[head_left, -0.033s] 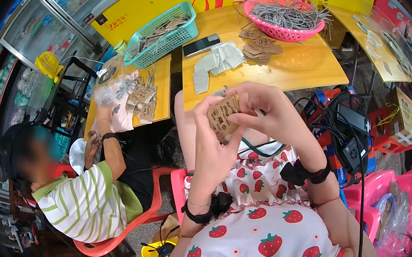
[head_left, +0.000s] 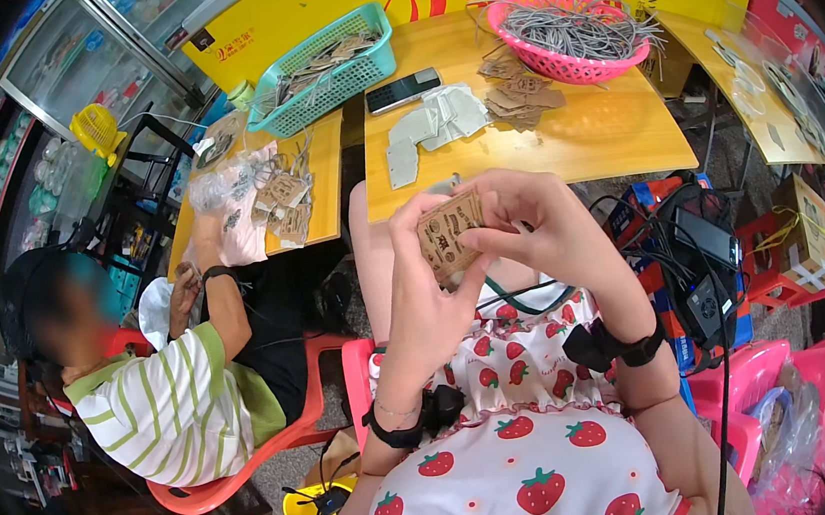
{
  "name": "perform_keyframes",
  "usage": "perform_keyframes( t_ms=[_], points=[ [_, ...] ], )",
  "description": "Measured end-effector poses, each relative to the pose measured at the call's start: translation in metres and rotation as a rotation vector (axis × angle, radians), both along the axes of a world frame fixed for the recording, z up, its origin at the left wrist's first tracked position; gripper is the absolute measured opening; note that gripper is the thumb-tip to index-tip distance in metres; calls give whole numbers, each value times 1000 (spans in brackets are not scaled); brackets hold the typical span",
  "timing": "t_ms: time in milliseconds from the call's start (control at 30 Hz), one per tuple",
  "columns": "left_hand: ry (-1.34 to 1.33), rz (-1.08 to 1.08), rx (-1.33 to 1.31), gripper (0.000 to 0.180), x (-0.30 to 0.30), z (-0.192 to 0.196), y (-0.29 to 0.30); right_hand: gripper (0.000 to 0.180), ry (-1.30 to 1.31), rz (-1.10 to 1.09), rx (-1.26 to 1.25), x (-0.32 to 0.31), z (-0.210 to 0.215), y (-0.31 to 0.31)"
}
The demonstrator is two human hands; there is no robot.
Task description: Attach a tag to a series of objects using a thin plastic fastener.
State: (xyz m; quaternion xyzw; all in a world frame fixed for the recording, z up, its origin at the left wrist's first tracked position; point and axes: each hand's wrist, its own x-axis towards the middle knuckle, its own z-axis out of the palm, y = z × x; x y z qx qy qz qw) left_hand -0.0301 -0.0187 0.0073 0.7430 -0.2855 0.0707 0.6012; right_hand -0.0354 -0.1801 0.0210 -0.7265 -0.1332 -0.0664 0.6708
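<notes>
In front of my chest, a brown kraft-card tag [head_left: 450, 237] with dark print is held tilted, its printed face toward me. My left hand [head_left: 421, 287] grips it along the left and lower edges, thumb at the bottom. My right hand [head_left: 544, 218] is closed at its right edge, thumb and fingers pinched together. Whether a cord is between those fingers I cannot make out. Beyond my hands on the yellow table [head_left: 611, 141] lie a spread of pale grey-white tags [head_left: 438, 119] and a pile of brown tags [head_left: 521, 95].
A pink basket [head_left: 569, 68] of grey cords and a green basket [head_left: 316, 102] of brown tags stand at the back. Between them lies a phone [head_left: 402, 91]. At left, a seated co-worker [head_left: 176, 403] works by tags and plastic bags. Black cables and a device [head_left: 704, 307] sit right.
</notes>
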Motion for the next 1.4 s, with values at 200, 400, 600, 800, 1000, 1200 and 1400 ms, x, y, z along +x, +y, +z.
perform_keyframes(
  t_ms=[200,400,600,800,1000,1200,1400],
  points=[
    [182,-188,-97,72,4,0,11,17,90,149,-37,-5,15,-20],
    [312,-432,-113,74,10,-1,19,9,57,106,130,-2,15,-47],
    [481,-686,6,72,15,3,32,16,-259,-464,357,4,8,-105],
    [345,-687,93,70,15,2,27,23,-401,-659,642,-12,22,-137],
    [92,-384,148,69,16,0,20,18,-526,-476,332,-13,17,-123],
    [267,-315,-8,80,5,10,12,23,-321,-242,-19,-14,33,-54],
    [300,-280,-4,80,0,9,6,20,-392,-34,-329,-9,29,-32]
  ],
)
